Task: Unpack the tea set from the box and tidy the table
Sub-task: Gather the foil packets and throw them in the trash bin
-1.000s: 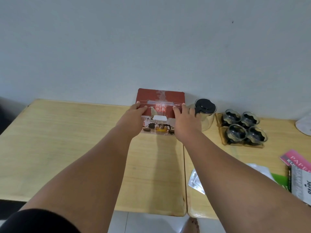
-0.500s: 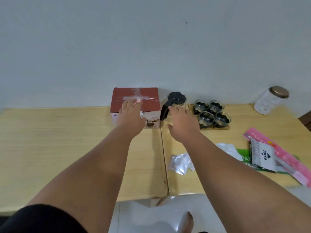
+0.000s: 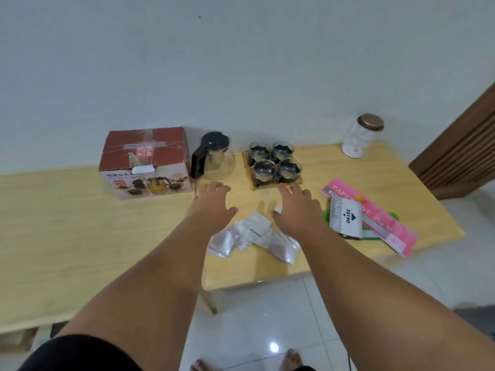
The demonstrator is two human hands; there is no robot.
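A: Where is the box?
B: The red box (image 3: pixel 146 162) sits far back on the wooden table (image 3: pixel 67 223), close to the wall. Its top is shut and has tape on it.

A: And the tea things?
B: The glass teapot (image 3: pixel 214 156) with a black lid stands just right of the box. Right of that, four glass cups (image 3: pixel 274 162) sit together on a small wooden tray (image 3: pixel 251 180).

A: What are the hands doing?
B: Both reach out over the table with nothing in them. The left hand (image 3: pixel 213 204) is near the teapot, fingers spread and loose. The right hand (image 3: pixel 297 207) is near the tray, fingers spread too.

A: What is under them?
B: A pile of clear plastic bags (image 3: pixel 249 236) lies on the near side of the table, between the two arms.

A: Anything else?
B: Pink paper packs (image 3: pixel 375 212) and a grey pack (image 3: pixel 345 218) lie on the right. A jar (image 3: pixel 361 136) with a brown lid stands far right, by the wall.
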